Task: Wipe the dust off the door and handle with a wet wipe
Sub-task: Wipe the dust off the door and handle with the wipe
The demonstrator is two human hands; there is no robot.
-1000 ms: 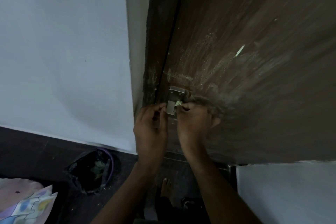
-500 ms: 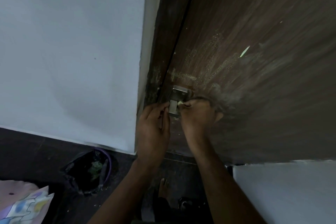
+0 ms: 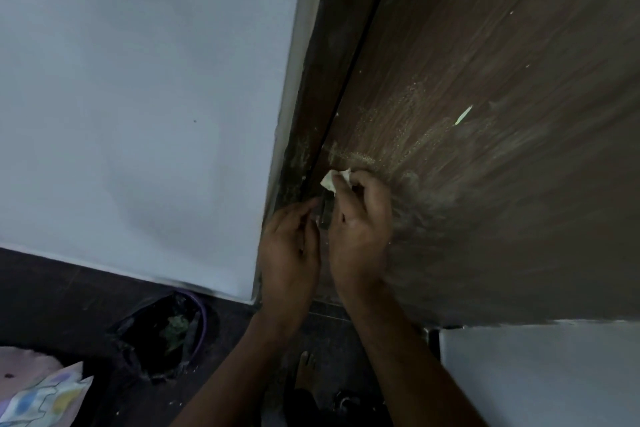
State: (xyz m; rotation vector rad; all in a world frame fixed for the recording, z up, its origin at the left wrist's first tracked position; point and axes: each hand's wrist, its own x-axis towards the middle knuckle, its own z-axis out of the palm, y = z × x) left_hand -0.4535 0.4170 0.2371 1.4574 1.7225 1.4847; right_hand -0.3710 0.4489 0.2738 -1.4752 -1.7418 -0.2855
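Observation:
The brown wooden door (image 3: 502, 107) fills the right side and carries pale dust streaks. Its small metal latch (image 3: 325, 210) sits at the door's left edge, mostly covered by my hands. My right hand (image 3: 360, 229) pinches a crumpled white wet wipe (image 3: 334, 179) and presses it on the top of the latch. My left hand (image 3: 289, 253) is beside the latch on the frame side, fingers loosely extended with the tips against the latch, holding nothing.
A dark door frame (image 3: 325, 87) runs beside a white wall (image 3: 138, 97). On the dark floor below stand a black bin with a purple rim (image 3: 162, 333) and a patterned cloth (image 3: 38, 392). My bare foot (image 3: 306, 369) shows between my arms. A white panel (image 3: 536, 374) is at lower right.
My right hand has moved up with the wipe and now covers the top of the latch, which showed bare before. The view has shifted left, so the door appears further right.

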